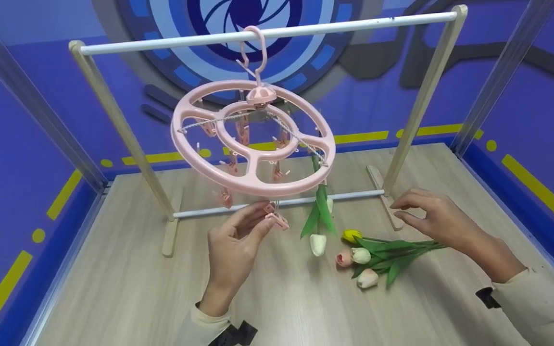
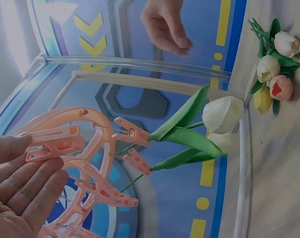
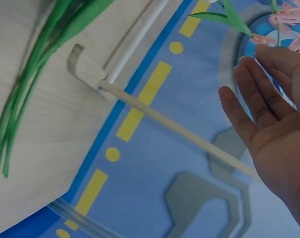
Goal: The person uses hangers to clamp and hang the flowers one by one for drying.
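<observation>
My two hands flank the work: the thumb and fingers of my left hand pinch one pink clip, which hangs at the near edge of one round pink hanger; my right hand, fingers loosely bent and holding nothing, is raised above the table near the stems of four tulips. These four lie in one bunch: one yellow tulip, one pink tulip, one cream tulip and one pale pink-white tulip. Two white tulips hang head down from two other clips; the remaining clips overlap, so I cannot tell their total. One hook holds the hanger on the upper of two white bars, set between two wooden posts.
</observation>
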A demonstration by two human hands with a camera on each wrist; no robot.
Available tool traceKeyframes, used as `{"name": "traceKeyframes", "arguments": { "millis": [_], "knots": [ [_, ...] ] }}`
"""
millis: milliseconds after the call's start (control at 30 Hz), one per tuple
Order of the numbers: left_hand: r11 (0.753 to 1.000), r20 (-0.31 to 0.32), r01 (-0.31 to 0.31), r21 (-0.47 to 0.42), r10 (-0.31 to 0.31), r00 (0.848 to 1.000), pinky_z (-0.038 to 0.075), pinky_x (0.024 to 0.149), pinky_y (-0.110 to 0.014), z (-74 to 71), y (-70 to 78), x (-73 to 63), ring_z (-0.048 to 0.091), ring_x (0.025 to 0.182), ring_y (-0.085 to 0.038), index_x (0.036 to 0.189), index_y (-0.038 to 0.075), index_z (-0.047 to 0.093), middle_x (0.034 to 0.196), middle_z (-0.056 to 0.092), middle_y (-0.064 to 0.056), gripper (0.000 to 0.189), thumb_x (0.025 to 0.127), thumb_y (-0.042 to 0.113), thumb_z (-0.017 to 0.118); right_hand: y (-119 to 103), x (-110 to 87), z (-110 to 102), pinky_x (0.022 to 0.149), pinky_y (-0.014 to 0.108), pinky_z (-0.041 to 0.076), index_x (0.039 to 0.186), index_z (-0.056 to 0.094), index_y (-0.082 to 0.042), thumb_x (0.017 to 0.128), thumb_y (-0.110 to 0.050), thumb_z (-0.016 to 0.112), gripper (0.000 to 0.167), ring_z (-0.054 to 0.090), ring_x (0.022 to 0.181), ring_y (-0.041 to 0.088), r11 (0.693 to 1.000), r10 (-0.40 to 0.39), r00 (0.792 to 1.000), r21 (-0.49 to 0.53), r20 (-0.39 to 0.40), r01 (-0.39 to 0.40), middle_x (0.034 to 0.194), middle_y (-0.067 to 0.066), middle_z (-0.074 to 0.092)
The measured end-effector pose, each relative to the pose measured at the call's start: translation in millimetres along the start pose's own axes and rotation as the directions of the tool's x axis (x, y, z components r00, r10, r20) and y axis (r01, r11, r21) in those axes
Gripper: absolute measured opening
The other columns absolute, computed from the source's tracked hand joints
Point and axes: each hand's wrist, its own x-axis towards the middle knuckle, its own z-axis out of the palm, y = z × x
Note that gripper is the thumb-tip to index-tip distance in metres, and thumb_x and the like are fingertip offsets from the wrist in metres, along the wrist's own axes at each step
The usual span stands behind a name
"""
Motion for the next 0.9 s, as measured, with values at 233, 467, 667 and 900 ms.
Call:
{"name": "traceKeyframes", "arguments": {
  "millis": [233,467,667,900],
  "knots": [
    [0.999,-0.013,0.016,-0.038,-0.016,1.0,0.064,0.087,-0.035,0.1,1.7,-0.4,0.078,0.098,-0.023,0.12,-0.003,0.076,0.11,0.08,-0.007,0.031,0.09,0.002,0.084,16.0,-18.2,1.8,0.081,0.009,0.053,0.103,0.078,-0.014,0.083,0.009,0.085,0.032,0.072,0.088,0.016,0.996,0.081,0.996,-0.027,0.045,-0.08,0.099,-0.004,0.073],
    [0.999,-0.014,0.007,-0.045,-0.008,1.0,0.064,0.086,-0.035,0.3,2.4,-0.5,0.078,0.099,-0.024,0.12,-0.004,0.076,0.111,0.079,-0.008,0.031,0.09,0.001,0.084,30.9,-36.1,5.7,0.077,0.022,0.06,0.104,0.079,-0.016,0.086,0.004,0.086,0.028,0.071,0.089,0.013,0.983,0.177,0.979,-0.061,0.104,-0.171,0.099,-0.006,0.073],
    [0.999,-0.012,0.011,-0.05,-0.012,1.0,0.064,0.087,-0.036,0.5,3.0,-0.2,0.078,0.099,-0.025,0.12,-0.004,0.076,0.11,0.079,-0.008,0.031,0.091,0.0,0.083,40.2,-50.4,8.1,0.077,0.033,0.062,0.103,0.079,-0.017,0.091,-0.003,0.084,0.02,0.07,0.09,0.013,0.963,0.268,0.946,-0.064,0.182,-0.261,0.099,-0.003,0.072],
    [0.999,-0.006,0.001,-0.051,-0.002,1.0,0.063,0.087,-0.036,-0.1,2.5,0.1,0.078,0.099,-0.025,0.121,-0.004,0.075,0.111,0.079,-0.008,0.031,0.091,0.0,0.083,53.2,-63.4,12.6,0.078,0.044,0.062,0.102,0.079,-0.012,0.092,-0.006,0.083,0.013,0.07,0.09,0.021,0.944,0.33,0.914,-0.09,0.235,-0.318,0.098,-0.003,0.072]
  ]
}}
